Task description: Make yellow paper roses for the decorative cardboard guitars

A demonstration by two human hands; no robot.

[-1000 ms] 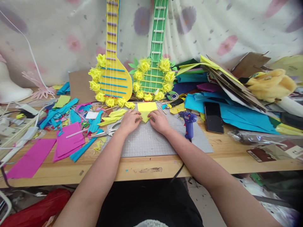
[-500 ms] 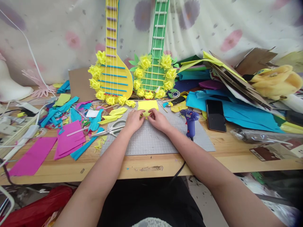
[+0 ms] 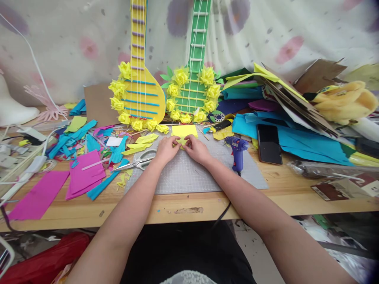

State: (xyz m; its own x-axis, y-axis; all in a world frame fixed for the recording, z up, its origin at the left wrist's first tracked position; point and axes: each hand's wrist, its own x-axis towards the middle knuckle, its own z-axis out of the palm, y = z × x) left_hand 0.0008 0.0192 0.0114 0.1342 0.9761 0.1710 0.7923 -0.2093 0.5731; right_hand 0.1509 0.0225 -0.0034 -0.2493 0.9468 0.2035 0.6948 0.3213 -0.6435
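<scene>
Both my hands are close together over the grey cutting mat, fingers pinched. My left hand and my right hand each grip an edge of a small piece of yellow crepe paper between them. The fingers cover part of that piece. Just behind it lies a flat yellow paper sheet. Open-looped scissors rest beside my left wrist, below some folded yellow paper strips. To the right of my right hand stands a blue glue gun.
Behind the mat stand a yellow paper guitar and a green one, both edged with yellow flowers. Magenta sheets and scraps cover the left. A phone, blue paper and stacked cardboard lie on the right.
My fingertips have shifted slightly on the yellow crepe paper, and the right fingers sit a little apart from the left. The whole view has drifted slightly; other things stay in place.
</scene>
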